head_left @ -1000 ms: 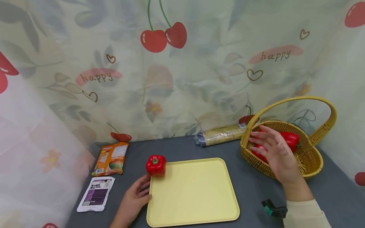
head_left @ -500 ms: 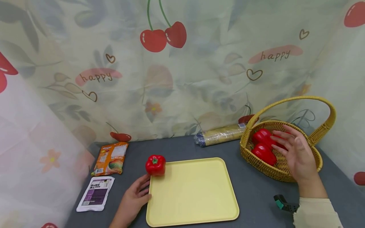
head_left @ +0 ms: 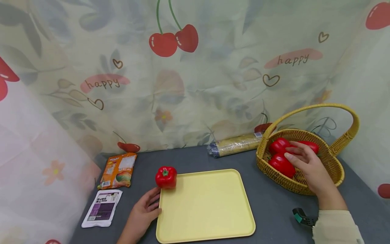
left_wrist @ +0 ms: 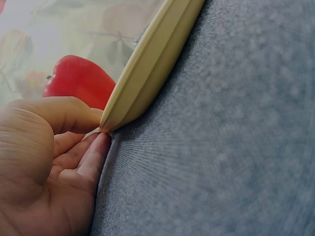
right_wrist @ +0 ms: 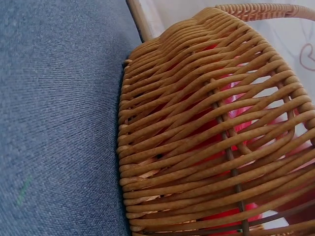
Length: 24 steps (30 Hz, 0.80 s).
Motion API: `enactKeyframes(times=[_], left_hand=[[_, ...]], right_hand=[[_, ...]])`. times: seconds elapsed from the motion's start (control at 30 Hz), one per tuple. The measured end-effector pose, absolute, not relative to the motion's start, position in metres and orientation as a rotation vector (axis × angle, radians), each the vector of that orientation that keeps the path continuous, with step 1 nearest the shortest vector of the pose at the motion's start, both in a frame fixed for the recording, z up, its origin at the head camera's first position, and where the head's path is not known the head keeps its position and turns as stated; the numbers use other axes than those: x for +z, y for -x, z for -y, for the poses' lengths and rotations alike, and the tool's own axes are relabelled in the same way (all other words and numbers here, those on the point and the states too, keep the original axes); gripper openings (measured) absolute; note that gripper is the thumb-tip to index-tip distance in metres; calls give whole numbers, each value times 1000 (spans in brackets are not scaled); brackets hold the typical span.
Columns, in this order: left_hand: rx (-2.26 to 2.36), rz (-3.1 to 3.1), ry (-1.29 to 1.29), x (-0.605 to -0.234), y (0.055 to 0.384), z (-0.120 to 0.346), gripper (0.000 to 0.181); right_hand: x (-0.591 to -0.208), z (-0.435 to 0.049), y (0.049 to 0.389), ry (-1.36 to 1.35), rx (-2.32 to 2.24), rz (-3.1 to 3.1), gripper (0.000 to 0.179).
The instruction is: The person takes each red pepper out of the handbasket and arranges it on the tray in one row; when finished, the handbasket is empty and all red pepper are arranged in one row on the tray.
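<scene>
My left hand point(head_left: 143, 211) pinches the left rim of a pale yellow tray point(head_left: 207, 206), thumb and fingertips meeting at its edge in the left wrist view. A red bell pepper point(head_left: 166, 177) with a green stem sits on the tray's far left corner, just beyond those fingers. On the right, my right hand point(head_left: 312, 169) reaches over the rim of a wicker basket point(head_left: 274, 178), thumb and fingers apart and slightly bent. Inside are red peppers point(head_left: 281, 166), the nearest right beside the thumb. In the right wrist view the basket's woven side point(right_wrist: 197, 142) hides most of that hand.
A plastic-wrapped roll point(head_left: 239, 144) lies along the back, left of the basket. At the left are an orange packet point(head_left: 118, 169) and a white-and-purple packet point(head_left: 102, 207). The basket's tall handle point(head_left: 317, 105) arches over it. A black strap point(head_left: 301, 217) hangs by the right sleeve.
My right hand first moved right across the basket, then turned and lowered toward the peppers, its thumb swinging over to the nearest one. The left hand and tray stayed put.
</scene>
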<state>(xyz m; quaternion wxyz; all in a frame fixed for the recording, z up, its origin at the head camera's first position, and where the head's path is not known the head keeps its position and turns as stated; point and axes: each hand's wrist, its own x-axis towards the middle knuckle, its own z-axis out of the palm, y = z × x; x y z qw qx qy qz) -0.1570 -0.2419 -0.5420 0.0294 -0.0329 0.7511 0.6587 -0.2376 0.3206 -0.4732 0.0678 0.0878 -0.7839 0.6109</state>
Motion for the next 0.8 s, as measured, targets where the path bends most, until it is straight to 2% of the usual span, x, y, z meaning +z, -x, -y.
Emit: enactKeyframes(times=[0.3,0.8], left_hand=[[2030,-2309,116,-543,157,242,75],[2027,-2319,120,-543,157,242,75]], right_hand=[[-472,-315,247,-183,1625,2746,84],[-474,-312,251,-190,1456,2872,83]])
